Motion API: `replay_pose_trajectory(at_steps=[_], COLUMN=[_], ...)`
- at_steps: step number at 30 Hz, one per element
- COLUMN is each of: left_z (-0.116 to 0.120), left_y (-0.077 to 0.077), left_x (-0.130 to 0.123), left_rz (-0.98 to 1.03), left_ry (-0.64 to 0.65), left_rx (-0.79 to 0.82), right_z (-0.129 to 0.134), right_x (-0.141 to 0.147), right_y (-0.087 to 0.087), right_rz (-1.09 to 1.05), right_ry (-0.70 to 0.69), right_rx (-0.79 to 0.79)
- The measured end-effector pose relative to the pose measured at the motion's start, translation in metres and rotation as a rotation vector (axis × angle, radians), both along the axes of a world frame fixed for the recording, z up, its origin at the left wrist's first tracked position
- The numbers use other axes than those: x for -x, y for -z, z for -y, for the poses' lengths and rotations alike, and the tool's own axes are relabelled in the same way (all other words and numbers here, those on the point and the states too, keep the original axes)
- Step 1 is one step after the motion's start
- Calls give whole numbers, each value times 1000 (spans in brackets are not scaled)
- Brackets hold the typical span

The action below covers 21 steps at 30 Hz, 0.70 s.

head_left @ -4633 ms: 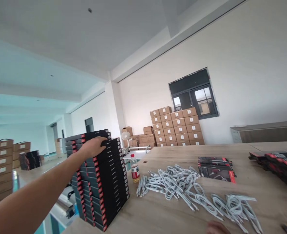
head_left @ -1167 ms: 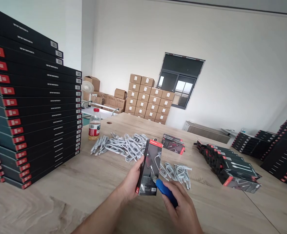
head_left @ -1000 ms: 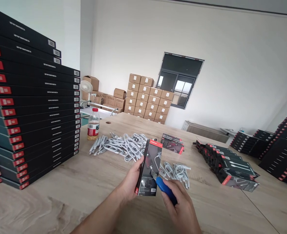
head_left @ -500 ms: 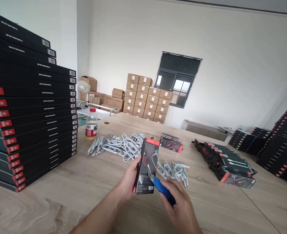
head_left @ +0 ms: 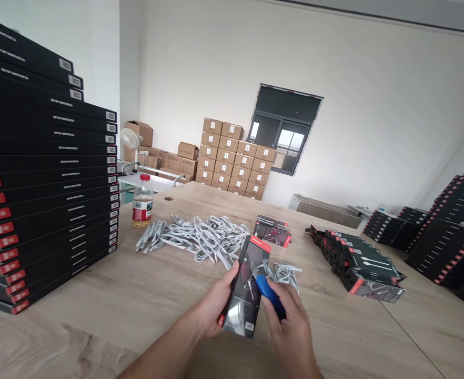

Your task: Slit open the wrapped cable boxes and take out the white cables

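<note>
Yellow liquid (head_left: 141, 222) low in bottle (head_left: 142, 205) at nine o'clock. Black package (head_left: 243, 297) at six, contents hidden, pinched in left hand (head_left: 216, 305), long axis tilted towards one, red-banded end (head_left: 261, 243) uppermost; blue tool (head_left: 265, 290) gripped by right hand (head_left: 291, 321).

The tall, slim black-and-red printed box (head_left: 246, 295) looks like thin card with a glossy coat, light glaring white off its lower front. The blue, rounded tool handle (head_left: 270, 296) appears to be smooth plastic with a soft sheen. Loosely coiled pale grey cables (head_left: 206, 237) look matt (whether braided or plain plastic is too small to tell). The light-brown wood-grain worktop (head_left: 157, 300) seems smooth and low in shine. The transparent red-capped bottle (head_left: 142, 204) looks like clear, shiny plastic; the stacked brown cartons (head_left: 224, 156) are plain matt cardboard.
</note>
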<state>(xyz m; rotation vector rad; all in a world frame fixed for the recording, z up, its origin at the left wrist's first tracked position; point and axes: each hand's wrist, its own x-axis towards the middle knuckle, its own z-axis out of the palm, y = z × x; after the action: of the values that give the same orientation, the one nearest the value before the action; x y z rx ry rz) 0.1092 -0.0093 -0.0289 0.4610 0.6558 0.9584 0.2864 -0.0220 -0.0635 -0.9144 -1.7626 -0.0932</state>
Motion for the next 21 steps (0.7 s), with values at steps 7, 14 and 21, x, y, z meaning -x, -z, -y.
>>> replay_pose_trajectory(at_steps=[7, 14, 21], left_z=[-1, 3, -8], left_y=[4, 49, 21], left_x=[-5, -22, -16], left_rz=[22, -19, 59], left_ry=[136, 300, 14], left_rx=[34, 70, -14], right_z=[-4, 1, 0], right_x=[-12, -8, -14], right_y=[4, -19, -12], right_rz=[26, -31, 4], right_ry=[70, 134, 74], right_rx=[-28, -166, -97])
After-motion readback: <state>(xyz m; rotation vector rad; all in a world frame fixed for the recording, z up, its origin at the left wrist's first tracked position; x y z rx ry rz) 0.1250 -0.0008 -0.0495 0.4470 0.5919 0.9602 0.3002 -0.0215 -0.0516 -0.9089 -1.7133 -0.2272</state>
